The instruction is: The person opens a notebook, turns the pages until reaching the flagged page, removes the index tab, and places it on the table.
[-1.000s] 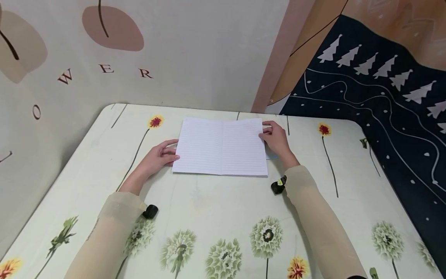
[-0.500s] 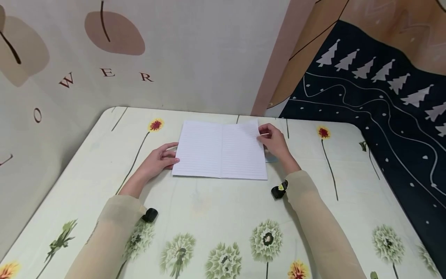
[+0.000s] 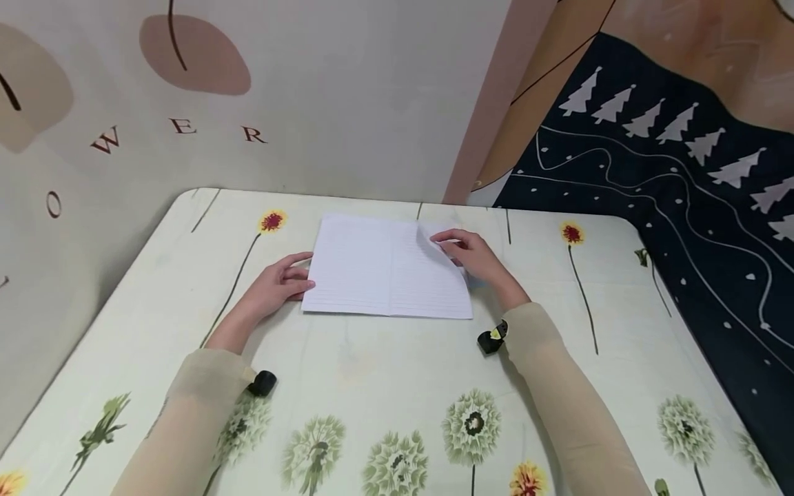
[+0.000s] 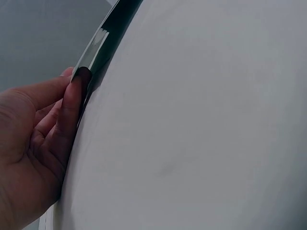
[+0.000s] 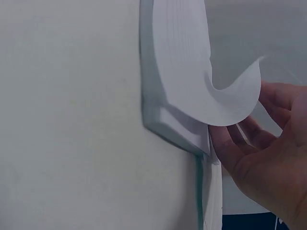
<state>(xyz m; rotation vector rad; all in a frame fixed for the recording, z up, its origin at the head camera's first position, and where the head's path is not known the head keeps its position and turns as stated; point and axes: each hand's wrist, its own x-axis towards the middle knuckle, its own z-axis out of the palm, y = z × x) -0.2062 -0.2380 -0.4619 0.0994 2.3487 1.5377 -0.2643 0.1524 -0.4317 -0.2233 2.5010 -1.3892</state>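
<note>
An open lined notebook (image 3: 353,265) lies on the flower-patterned table. My left hand (image 3: 271,288) holds its left edge in the head view; in the left wrist view, the left hand's fingers (image 4: 72,103) grip the edge around the dark green cover (image 4: 112,40). At the right page, my right hand (image 3: 476,258) holds a lifted sheet by its upper outer corner. That sheet (image 5: 235,98) curls up in the right wrist view, against the fingers of the right hand (image 5: 271,143), while the pages below stay in a stack.
The tablecloth (image 3: 366,365) is white with printed dandelions and red-yellow flowers. A pale wall covering (image 3: 347,103) rises behind the table, and a dark cloth with white trees (image 3: 620,158) hangs at the right. Small black cameras (image 3: 263,384) sit at both wrists.
My right hand has moved left, from the notebook's right edge over the right page, lifting and curling a sheet's upper corner. The left hand stays at the left edge.
</note>
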